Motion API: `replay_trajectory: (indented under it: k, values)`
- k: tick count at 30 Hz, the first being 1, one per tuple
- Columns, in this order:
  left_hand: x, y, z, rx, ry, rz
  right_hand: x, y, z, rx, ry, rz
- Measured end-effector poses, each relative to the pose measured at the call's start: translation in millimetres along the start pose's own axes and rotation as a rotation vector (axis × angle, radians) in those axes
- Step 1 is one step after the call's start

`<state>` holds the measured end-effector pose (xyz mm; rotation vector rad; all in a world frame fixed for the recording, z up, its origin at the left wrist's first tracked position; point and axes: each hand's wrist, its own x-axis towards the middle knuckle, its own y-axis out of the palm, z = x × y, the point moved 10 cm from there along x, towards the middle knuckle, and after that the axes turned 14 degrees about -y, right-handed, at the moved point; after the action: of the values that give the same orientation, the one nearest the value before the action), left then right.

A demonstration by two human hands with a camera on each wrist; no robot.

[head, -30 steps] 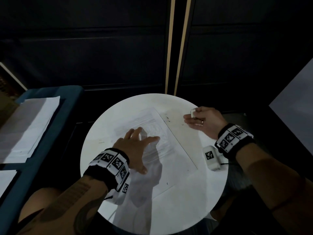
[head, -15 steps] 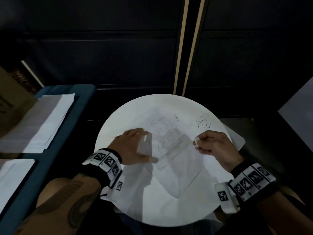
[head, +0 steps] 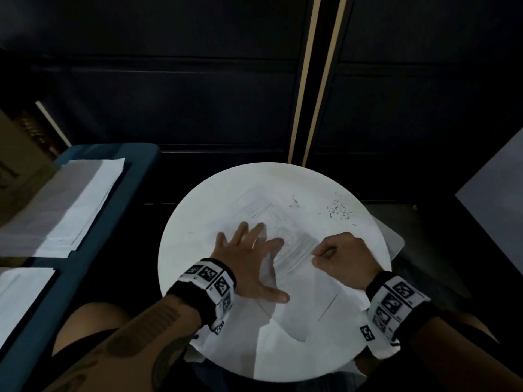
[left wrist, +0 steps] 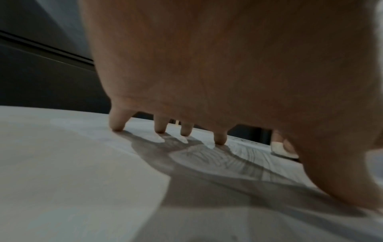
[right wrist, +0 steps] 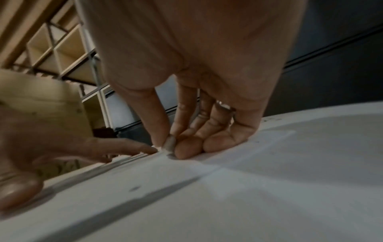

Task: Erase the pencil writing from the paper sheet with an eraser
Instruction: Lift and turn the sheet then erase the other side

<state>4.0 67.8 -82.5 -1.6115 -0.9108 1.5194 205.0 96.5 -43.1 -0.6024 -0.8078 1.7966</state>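
Head view: round white surface (head: pixel 215 346); paper sheet (head: pixel 297 309) lies on it at an angle, faint pencil writing (head: pixel 294 250) across its middle; left hand (head: pixel 249 264) flat on the sheet's left part, fingers spread and straight, thumb out toward the near side; right hand (head: pixel 343 258) curled into a clench at the sheet's right edge, fingertips down on the paper; eraser hidden in this view; dark eraser crumbs (head: pixel 338 212) scattered on the far right of the surface; stacked papers (head: pixel 70 202) on a blue bench at left; marker bands on both wrists.

Left wrist view: left hand (left wrist: pixel 228 73) arched, four fingertips (left wrist: pixel 117 126) pressing the sheet (left wrist: pixel 207 155); pencil strokes under and right of them; a pale eraser (left wrist: pixel 282 149) at far right, down on the paper, held by the other hand.

Right wrist view: right hand (right wrist: pixel 186 81) thumb and forefinger pinch a small pale eraser (right wrist: pixel 158 147), mostly hidden, on the sheet (right wrist: pixel 228 188); other fingers curled beside it; left hand (right wrist: pixel 51 147) at left, pressing flat.
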Motion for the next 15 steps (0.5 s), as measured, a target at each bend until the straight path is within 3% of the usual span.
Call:
replay_trajectory:
  k: [2,6,9,15]
  values:
    - [2,2,-6,0.046,0.01,0.03,1,5,8,-0.055,-0.03,0.04]
    - [9,-7,-11,0.083,-0.008,-0.031,2,28,21,-0.169,-0.096,0.127]
    - [14,-4,-12,0.087,-0.024,-0.014,2,36,19,-0.23,-0.059,0.184]
    - [12,0,-14,0.054,0.006,0.03,9,11,12,-0.203,0.017,0.067]
